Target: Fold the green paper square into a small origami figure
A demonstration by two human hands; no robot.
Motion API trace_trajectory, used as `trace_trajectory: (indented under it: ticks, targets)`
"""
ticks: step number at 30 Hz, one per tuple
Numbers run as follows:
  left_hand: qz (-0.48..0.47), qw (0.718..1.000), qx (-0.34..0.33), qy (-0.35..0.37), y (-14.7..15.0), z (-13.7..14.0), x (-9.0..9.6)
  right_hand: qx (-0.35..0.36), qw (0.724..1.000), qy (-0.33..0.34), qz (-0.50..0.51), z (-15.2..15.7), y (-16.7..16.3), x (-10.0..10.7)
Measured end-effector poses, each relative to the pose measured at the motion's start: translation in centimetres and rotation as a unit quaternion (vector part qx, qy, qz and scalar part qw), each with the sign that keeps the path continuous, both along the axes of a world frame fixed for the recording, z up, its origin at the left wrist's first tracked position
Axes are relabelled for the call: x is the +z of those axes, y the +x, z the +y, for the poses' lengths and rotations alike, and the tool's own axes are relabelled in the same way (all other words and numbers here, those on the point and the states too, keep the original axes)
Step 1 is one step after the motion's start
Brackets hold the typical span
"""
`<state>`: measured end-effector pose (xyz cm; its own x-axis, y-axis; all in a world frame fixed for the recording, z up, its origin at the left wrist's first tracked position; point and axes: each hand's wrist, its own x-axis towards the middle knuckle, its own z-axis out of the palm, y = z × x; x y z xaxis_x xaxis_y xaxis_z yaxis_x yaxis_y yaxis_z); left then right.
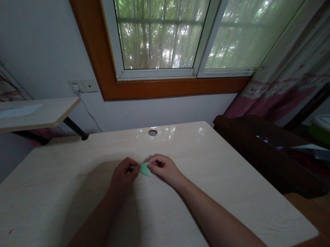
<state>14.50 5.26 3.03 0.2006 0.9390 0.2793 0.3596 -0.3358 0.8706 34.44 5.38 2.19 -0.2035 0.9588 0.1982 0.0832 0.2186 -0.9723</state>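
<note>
A small piece of green paper (pixel 145 169), which looks folded, is held between my two hands just over the pale wooden table (pixel 166 221). My left hand (pixel 123 175) pinches its left end between thumb and fingers. At the other end, my right hand (pixel 164 168) has its thumb and fingertips closed on the paper's upper right corner. The fingers cover parts of both ends, so the paper's full shape is hidden. Whether the paper touches the tabletop, I cannot tell.
A round cable hole (pixel 152 133) lies near the table's back edge. On the left, a raised shelf (pixel 54 112) on black legs carries a white sheet (pixel 14 112). A dark wooden piece of furniture (pixel 257 151) stands right of the table. Behind are a window and a wall socket (pixel 82 86).
</note>
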Motion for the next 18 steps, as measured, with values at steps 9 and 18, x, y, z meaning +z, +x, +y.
trace_trajectory:
  ticks: [9,18]
  targets:
    - [0.017,1.0,-0.017,-0.014,0.26,0.07,0.19,-0.004,0.999,0.02,-0.033,-0.08,0.02,0.38]
    - [-0.009,0.998,-0.012,-0.068,-0.14,0.64,-0.54,-0.008,0.999,-0.035,0.022,0.22,0.1,-0.17]
